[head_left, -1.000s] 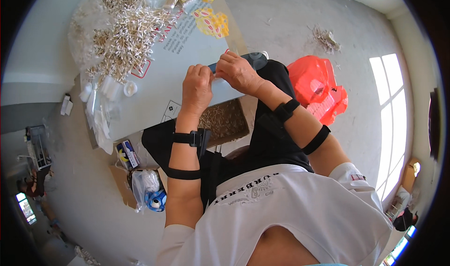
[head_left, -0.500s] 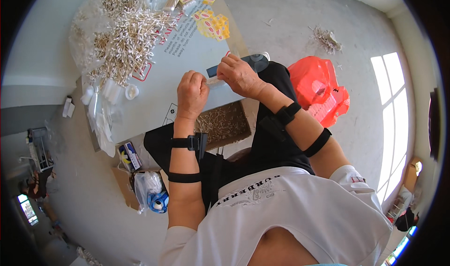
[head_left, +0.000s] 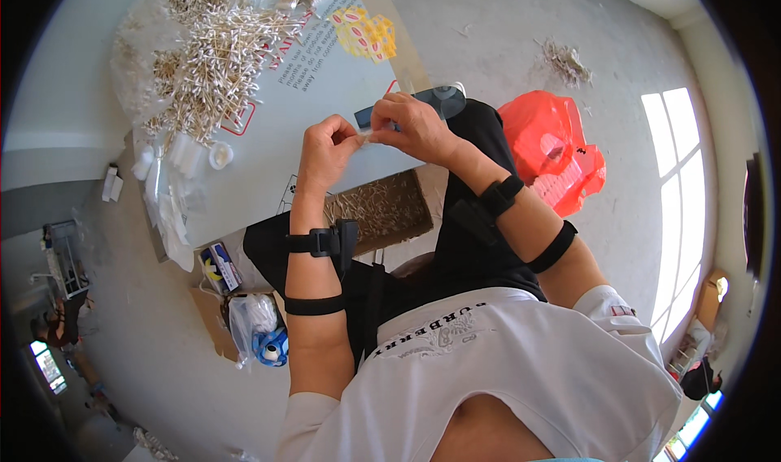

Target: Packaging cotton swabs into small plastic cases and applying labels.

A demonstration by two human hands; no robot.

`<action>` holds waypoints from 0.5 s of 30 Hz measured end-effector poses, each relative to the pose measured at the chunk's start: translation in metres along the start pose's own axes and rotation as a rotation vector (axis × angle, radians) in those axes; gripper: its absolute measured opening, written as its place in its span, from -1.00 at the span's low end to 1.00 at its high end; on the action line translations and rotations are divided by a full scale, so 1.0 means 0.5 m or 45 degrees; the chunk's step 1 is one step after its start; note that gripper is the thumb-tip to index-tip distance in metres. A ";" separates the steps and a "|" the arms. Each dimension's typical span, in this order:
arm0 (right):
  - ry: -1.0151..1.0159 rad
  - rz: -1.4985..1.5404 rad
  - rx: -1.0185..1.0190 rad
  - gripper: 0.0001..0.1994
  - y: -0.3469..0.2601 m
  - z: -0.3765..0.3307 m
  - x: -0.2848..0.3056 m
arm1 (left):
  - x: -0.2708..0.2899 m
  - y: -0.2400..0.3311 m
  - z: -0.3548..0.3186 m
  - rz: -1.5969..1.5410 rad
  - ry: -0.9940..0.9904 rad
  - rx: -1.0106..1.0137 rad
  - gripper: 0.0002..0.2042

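Head camera view showed both hands raised close together over the near edge of the pale tabletop [head_left: 277, 141], a small translucent piece [head_left: 364, 137] pinched between them. The left hand [head_left: 327, 151] was clamped on its nine o'clock side, thumb against forefinger; the right hand [head_left: 415, 127] was clamped on its three o'clock side, with the other fingers curled in. Its exact shape was too small to tell.

Judging by its look, the piece was thin, very light and limp, more apt to crumple than to stay flat. Smooth film of that kind would likely slide under dry fingers and might stretch or tear if tugged, so opposite edges, lightly pinched, seemed the right hold.

Taking the piece as the dial's centre, the heap of cotton swabs [head_left: 220, 59] lay at ten o'clock, the yellow cards [head_left: 366, 37] at twelve, and the open box [head_left: 399, 240] with loose swabs at six, below the table edge. The swabs looked nearly weightless, stiff along the stick and soft at the tips; mid-stick would be the cleanest grip. A dark flat object [head_left: 446, 102] lay partly behind the right hand, toward two o'clock.
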State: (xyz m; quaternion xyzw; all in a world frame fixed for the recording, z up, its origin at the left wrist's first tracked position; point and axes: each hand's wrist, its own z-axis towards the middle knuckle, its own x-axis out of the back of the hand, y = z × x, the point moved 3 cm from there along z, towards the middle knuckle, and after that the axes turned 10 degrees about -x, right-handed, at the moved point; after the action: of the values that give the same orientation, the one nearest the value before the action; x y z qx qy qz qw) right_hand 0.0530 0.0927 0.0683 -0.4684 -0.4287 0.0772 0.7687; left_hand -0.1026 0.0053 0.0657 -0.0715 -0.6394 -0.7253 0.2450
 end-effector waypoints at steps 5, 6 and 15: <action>-0.313 0.081 -0.502 -0.81 -0.001 0.016 -0.019 | 0.002 -0.016 0.002 -0.017 -0.187 0.182 -0.87; -0.327 0.088 -0.580 -0.81 0.000 0.019 -0.019 | 0.002 -0.013 0.005 0.028 -0.154 0.144 -0.87; -0.300 0.858 -0.486 -0.93 0.061 0.003 -0.013 | -0.008 -0.009 0.009 -0.166 -0.001 0.161 -0.85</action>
State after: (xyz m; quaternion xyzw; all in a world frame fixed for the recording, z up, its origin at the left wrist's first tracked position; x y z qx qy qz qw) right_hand 0.0564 0.1071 0.0406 -0.7050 -0.3431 0.2970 0.5451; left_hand -0.1020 0.0107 0.0609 -0.0143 -0.6873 -0.6978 0.2011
